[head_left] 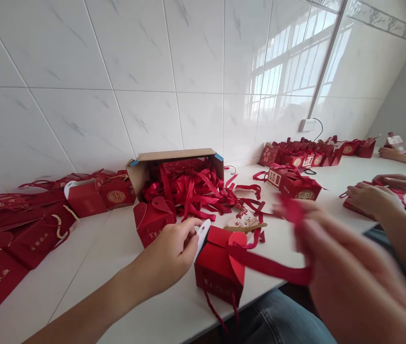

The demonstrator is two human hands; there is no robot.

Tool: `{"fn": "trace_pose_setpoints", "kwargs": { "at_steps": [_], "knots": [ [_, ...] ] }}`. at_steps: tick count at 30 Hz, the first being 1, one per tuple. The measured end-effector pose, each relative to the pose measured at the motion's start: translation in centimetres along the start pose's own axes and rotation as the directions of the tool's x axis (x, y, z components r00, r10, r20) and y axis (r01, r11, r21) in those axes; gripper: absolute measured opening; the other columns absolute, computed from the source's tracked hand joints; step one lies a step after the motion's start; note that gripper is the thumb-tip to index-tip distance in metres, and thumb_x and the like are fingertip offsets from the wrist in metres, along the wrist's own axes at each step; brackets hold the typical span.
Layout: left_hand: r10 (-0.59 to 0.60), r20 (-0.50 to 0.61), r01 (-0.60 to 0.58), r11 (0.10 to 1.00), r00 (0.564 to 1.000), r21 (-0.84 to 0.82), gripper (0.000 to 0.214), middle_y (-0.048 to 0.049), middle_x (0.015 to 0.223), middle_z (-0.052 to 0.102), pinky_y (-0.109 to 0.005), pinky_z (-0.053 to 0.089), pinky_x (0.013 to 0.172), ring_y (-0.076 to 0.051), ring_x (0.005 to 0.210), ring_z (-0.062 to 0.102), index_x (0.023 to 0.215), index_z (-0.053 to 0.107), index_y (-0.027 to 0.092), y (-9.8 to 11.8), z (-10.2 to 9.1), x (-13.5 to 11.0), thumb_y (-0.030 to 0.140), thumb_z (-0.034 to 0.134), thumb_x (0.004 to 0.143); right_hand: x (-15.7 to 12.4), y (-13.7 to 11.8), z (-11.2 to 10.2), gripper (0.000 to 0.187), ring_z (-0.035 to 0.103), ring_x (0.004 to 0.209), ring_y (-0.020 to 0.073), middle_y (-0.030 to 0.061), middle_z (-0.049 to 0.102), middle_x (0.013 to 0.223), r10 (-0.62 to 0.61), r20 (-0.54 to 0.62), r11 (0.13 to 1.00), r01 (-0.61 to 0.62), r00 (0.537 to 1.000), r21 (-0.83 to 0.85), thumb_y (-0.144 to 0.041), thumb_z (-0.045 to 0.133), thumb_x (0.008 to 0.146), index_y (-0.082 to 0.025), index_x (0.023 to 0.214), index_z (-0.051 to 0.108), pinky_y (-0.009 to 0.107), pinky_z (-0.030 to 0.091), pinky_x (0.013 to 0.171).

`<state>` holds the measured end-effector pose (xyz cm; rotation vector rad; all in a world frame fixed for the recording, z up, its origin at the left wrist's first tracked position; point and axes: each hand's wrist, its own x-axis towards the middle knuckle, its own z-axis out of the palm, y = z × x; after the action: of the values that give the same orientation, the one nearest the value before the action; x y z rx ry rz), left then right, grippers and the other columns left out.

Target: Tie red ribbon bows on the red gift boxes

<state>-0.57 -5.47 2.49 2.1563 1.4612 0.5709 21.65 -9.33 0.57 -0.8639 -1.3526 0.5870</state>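
A red gift box [214,267] stands near the table's front edge, with twisted red cords hanging from its lower front. My left hand [176,248] pinches the box's raised flap, whose white inner side faces up. From the rounded flap on the box's right side, a red ribbon [274,266] stretches across to my right hand [353,267]. That hand is blurred by motion, its fingers closed on the ribbon. Just behind my left hand stands another red gift box [154,220].
An open cardboard carton [174,155] of red ribbons lies against the tiled wall. Finished-looking red boxes [38,224] line the left; more red boxes [296,155] stand at the back right. At right, another person's hands [375,196] hold a box. A wooden stick [246,228] lies behind mine.
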Motion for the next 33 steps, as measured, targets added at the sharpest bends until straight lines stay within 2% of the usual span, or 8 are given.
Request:
{"fn": "trace_pose_setpoints", "kwargs": {
  "at_steps": [5,11,19,23,27,29,31,33],
  "knots": [
    [-0.002,-0.018,0.000,0.994,1.000,-0.112,0.037,-0.0038,0.095,0.069,-0.028,0.048,0.072,-0.020,0.079,0.063,0.124,0.055,0.023,-0.3,0.1,0.0,0.036,0.040,0.093,0.8,2.7,4.7,0.035,0.041,0.125,0.0311,0.0097,0.058,0.115,0.242,0.276,0.958,-0.184,0.930,-0.221,-0.042,0.049,0.086,-0.021,0.059,0.055,0.047,0.035,0.100],
    [0.014,-0.024,-0.017,0.992,1.000,-0.122,0.036,-0.0003,0.091,0.069,-0.028,0.046,0.074,-0.018,0.076,0.061,0.126,0.054,0.027,-0.2,0.4,-0.2,0.034,0.041,0.093,0.4,4.5,5.4,0.033,0.036,0.128,0.0309,0.0085,0.055,0.122,0.370,0.312,0.911,-0.276,0.875,-0.306,-0.040,0.047,0.085,-0.021,0.059,0.056,0.054,0.025,0.104],
    [0.046,0.023,-0.043,0.992,0.999,-0.118,0.035,0.0003,0.080,0.066,-0.025,0.044,0.064,-0.016,0.071,0.060,0.125,0.053,0.024,0.5,0.3,-0.7,0.034,0.039,0.094,0.5,4.2,6.1,0.032,0.040,0.125,0.0302,0.0072,0.056,0.123,0.360,0.342,0.884,-0.201,0.868,-0.421,-0.036,0.046,0.085,-0.020,0.059,0.055,0.056,0.021,0.102],
    [0.076,0.000,-0.076,0.992,0.997,-0.098,0.028,0.0011,0.073,0.062,-0.024,0.043,0.061,-0.015,0.067,0.057,0.100,0.060,0.021,0.1,0.6,-0.2,0.035,0.037,0.095,0.4,4.0,6.4,0.033,0.040,0.125,0.0301,0.0078,0.058,0.120,0.341,0.364,0.877,-0.153,0.867,-0.456,-0.033,0.046,0.086,-0.020,0.058,0.053,0.056,0.023,0.100],
    [0.085,-0.043,-0.088,0.993,0.995,-0.078,0.021,0.0012,0.069,0.060,-0.023,0.041,0.056,-0.014,0.061,0.055,0.080,0.053,0.020,-0.6,0.8,0.6,0.034,0.042,0.091,0.3,4.2,6.3,0.033,0.041,0.125,0.0295,0.0089,0.058,0.118,0.307,0.364,0.881,-0.118,0.880,-0.458,-0.034,0.046,0.088,-0.020,0.059,0.054,0.054,0.026,0.100],
    [0.063,-0.061,-0.063,0.998,0.996,-0.006,0.019,0.0009,0.066,0.059,-0.023,0.039,0.053,-0.014,0.058,0.054,0.077,0.050,0.020,-1.1,0.6,0.9,0.033,0.043,0.090,0.5,4.4,5.8,0.032,0.040,0.125,0.0287,0.0094,0.058,0.116,0.268,0.349,0.897,-0.100,0.898,-0.431,-0.038,0.045,0.089,-0.021,0.066,0.059,0.050,0.028,0.101],
    [-0.019,-0.053,0.030,0.978,0.998,0.206,0.019,-0.0006,0.064,0.059,-0.024,0.037,0.050,-0.015,0.054,0.053,0.075,0.050,0.021,-1.7,0.1,1.3,0.029,0.040,0.089,0.9,4.5,4.6,0.030,0.043,0.122,0.0277,0.0100,0.057,0.116,0.221,0.286,0.911,-0.092,0.932,-0.403,-0.041,0.044,0.090,-0.022,0.080,0.063,0.045,0.035,0.096],
    [-0.141,-0.053,0.150,0.878,0.989,0.455,0.017,-0.0047,0.064,0.060,-0.027,0.035,0.049,-0.018,0.053,0.055,0.072,0.052,0.020,-2.7,-0.5,1.8,0.022,0.040,0.085,1.3,4.4,3.0,0.029,0.052,0.106,0.0249,0.0094,0.060,0.108,0.203,0.194,0.910,-0.112,0.960,-0.400,-0.044,0.044,0.089,-0.022,0.088,0.063,0.038,0.042,0.085]
  ]
}}
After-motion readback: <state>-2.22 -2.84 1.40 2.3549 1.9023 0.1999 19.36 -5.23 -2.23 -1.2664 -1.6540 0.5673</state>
